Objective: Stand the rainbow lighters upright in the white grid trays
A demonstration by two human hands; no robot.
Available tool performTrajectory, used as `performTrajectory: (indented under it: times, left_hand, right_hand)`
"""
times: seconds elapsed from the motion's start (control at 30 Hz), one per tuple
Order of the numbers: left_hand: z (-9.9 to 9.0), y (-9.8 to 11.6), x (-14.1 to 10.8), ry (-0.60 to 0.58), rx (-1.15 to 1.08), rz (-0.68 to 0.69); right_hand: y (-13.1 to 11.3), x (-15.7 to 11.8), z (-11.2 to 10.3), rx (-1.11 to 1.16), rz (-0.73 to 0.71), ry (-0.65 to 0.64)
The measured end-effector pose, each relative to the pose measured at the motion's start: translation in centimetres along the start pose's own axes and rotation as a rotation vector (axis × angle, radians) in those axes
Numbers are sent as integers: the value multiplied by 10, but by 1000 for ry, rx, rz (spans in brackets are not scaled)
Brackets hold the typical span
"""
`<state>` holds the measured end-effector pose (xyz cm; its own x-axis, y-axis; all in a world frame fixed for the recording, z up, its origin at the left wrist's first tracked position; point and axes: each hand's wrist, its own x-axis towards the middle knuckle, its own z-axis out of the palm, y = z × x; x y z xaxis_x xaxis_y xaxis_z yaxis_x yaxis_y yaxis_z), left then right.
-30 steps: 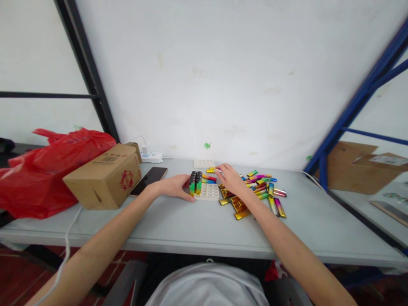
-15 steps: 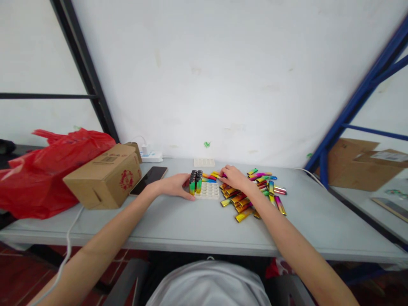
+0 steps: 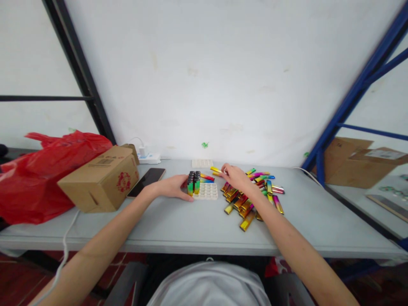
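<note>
A white tray (image 3: 208, 192) with rows of round holes lies on the table, and several black-topped lighters (image 3: 194, 182) with rainbow bodies stand upright in its left end. My left hand (image 3: 174, 187) is curled around that end, its thumb at the front corner and its fingers partly hidden behind the lighters. To the right is a loose heap of shiny, multicoloured lighter casings (image 3: 245, 206). Over the heap's back left edge, my right hand (image 3: 234, 175) has its fingertips closed on a yellow lighter casing (image 3: 216, 168); a second one lies close under it.
A second white tray (image 3: 202, 163) lies by the wall. At left are a phone (image 3: 148, 180), a cardboard box (image 3: 100, 178), a red plastic bag (image 3: 51, 174) and a power strip (image 3: 149, 159). Blue frame bars (image 3: 350, 93) rise at right, with another carton (image 3: 347, 161) beyond.
My right hand has drawn slightly back with its fingers more closed, and the yellow casing at its fingertips has shifted. Front casings of the heap have slid toward me. My left hand stays at the tray.
</note>
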<state>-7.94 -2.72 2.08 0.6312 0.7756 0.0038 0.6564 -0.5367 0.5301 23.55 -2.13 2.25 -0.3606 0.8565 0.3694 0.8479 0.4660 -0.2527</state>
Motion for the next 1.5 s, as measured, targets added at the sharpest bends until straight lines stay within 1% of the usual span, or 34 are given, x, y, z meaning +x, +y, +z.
performTrajectory:
  times: [0.07, 0.17, 0.23, 0.3, 0.37, 0.43, 0.47, 0.53, 0.6, 0.77, 0.87, 0.93, 1.17, 1.33, 1.5]
  left_hand:
    - [0, 0, 1, -12, -5, 7]
    - [1, 2, 1, -11, -24, 27]
    - [0, 4, 0, -7, -30, 29]
    - [0, 6, 0, -10, -16, 15]
    - [-1, 10, -1, -22, -2, -3]
    - [-2, 13, -2, -35, -10, -10]
    - [-2, 14, -2, -38, -20, -6]
    - [-2, 16, -3, -35, -28, -1]
    - [-2, 15, -3, -23, -17, -7]
    - [-2, 14, -3, -6, -22, -2]
    - [-3, 14, -3, -13, -21, -1]
    - [-3, 14, -3, -18, -18, 4]
    - [-1, 9, -2, -11, -34, 29]
    - [-1, 8, -2, -4, -3, 14]
    - [-1, 8, -2, 4, 15, 6]
  right_hand:
    - [1, 1, -1, 177, -12, 67]
    - [-1, 6, 5, 478, -6, 171]
    - [-6, 8, 10, 684, 14, 201]
    - [-13, 9, 13, 883, 29, 183]
    - [-23, 6, 14, 1054, 36, 114]
    - [-33, 3, 12, 1163, 48, 43]
    - [-38, 1, 11, 1183, 60, 12]
    - [-45, -2, 9, 1157, 87, -18]
    - [-48, -4, 9, 1063, 95, 14]
    - [-48, -7, 15, 736, 48, 248]
    - [-49, -8, 14, 619, 53, 334]
    - [-50, -8, 13, 583, 61, 361]
    - [-55, -9, 11, 554, 53, 356]
    - [-59, -13, 11, 555, 1, 318]
    - [-58, -12, 15, 531, 4, 280]
